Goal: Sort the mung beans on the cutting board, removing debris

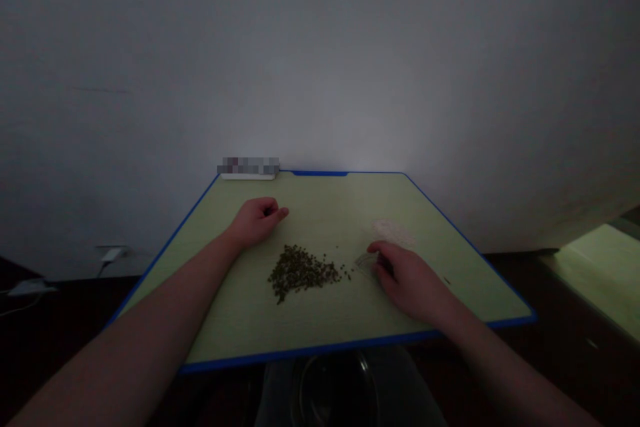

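My left hand [257,222] rests on the table's left half, its fingers curled in and the thumb stretched out. Right of it and nearer me lies a loose heap of small dark greenish-brown grains, like seeds or beans [303,270]. My right hand [407,277] is at the heap's right, low over the table, with bent fingers. Whatever its fingers may hold is hidden. Just beyond that hand spreads a thin patch of pale, whitish bits [391,231]. Faint curved lines [367,263] show beside its fingertips.
The pale table [240,340] has a blue edge and stands against a grey wall. At its far left corner is a blurred-out box-like object [249,169]. A round, shiny-rimmed vessel [336,390] sits below the near edge, at my lap. A small dark sliver [447,280] lies right.
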`<state>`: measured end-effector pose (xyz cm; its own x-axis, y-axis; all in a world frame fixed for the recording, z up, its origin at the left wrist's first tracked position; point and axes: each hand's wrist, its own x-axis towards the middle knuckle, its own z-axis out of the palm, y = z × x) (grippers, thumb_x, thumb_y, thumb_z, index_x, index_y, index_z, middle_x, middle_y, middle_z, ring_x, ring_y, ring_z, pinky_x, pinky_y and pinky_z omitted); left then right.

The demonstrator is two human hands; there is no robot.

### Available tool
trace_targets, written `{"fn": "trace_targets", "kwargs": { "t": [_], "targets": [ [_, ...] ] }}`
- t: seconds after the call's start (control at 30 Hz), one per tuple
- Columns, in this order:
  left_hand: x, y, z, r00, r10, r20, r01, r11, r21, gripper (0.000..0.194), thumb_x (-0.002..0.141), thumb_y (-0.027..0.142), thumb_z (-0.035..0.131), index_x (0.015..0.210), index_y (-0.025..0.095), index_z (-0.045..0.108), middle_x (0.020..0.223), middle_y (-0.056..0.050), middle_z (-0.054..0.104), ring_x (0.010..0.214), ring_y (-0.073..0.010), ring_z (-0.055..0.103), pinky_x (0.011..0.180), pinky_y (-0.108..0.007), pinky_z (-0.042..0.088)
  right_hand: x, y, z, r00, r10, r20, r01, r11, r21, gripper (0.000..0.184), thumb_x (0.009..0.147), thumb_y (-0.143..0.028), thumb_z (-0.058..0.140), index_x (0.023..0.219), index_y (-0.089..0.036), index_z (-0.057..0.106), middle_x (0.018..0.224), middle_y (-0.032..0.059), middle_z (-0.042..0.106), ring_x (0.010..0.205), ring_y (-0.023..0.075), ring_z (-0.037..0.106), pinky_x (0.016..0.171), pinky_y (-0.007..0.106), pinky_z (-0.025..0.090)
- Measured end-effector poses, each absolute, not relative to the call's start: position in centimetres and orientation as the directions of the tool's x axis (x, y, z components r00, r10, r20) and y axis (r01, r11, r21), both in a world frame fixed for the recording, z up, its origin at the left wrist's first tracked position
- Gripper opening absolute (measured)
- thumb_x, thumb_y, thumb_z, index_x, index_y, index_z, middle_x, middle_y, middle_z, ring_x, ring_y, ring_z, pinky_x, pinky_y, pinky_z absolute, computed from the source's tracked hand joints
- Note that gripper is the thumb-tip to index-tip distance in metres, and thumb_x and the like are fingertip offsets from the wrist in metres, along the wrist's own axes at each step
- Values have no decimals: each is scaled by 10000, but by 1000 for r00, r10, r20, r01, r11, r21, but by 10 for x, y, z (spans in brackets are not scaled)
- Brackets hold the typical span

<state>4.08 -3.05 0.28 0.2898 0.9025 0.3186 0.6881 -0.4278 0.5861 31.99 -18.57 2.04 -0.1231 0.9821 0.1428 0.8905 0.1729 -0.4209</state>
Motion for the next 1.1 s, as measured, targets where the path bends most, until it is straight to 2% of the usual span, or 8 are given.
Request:
{"fn": "trace_targets", "kwargs": {
  "t": [0.13, 0.5, 0.73, 1.0, 1.1],
  "targets": [
    [41, -30, 2, 289, 906, 308, 685, -421, 595, 405, 735, 508, 487, 518, 173, 413, 485, 48, 336, 492, -85, 328, 491, -235, 251, 319, -186, 22, -148, 982, 114, 893, 182, -412, 250, 811, -184, 449, 1029, -179, 570, 780, 51, 629, 694, 166, 559, 599, 273, 362],
    [43, -32, 4, 291, 905, 312, 679, -425, 599, 402, 736, 505, 486, 521, 172, 418, 477, 49, 338, 482, -83, 327, 481, -231, 253, 304, -213, 22, -108, 992, 65, 847, 126, -517, 232, 808, -192, 446, 1014, -190, 554, 665, 15, 603, 592, 149, 537, 550, 275, 343],
    [42, -30, 1, 291, 896, 334, 679, -440, 588, 402, 736, 499, 484, 514, 170, 420, 475, 47, 337, 487, -80, 327, 478, -224, 246, 300, -210, 20, -20, 996, 83, 871, 58, -489, 227, 764, -181, 474, 968, -198, 572, 702, 32, 636, 632, 166, 572, 553, 274, 349],
    [40, -28, -2, 298, 893, 338, 681, -447, 580, 414, 743, 515, 486, 522, 168, 434, 481, 45, 363, 487, -81, 336, 480, -234, 252, 326, -206, 18, 56, 991, 121, 896, 4, -445, 226, 810, -214, 461, 1015, -184, 549, 705, 37, 635, 661, 184, 582, 604, 293, 374],
    [39, -26, -3, 312, 890, 334, 671, -455, 585, 417, 745, 518, 480, 521, 169, 437, 474, 44, 354, 481, -82, 334, 470, -232, 243, 328, -209, 20, 49, 991, 125, 876, 18, -482, 239, 819, -227, 451, 1036, -187, 543, 755, 47, 638, 695, 191, 584, 624, 303, 390]
  ]
}}
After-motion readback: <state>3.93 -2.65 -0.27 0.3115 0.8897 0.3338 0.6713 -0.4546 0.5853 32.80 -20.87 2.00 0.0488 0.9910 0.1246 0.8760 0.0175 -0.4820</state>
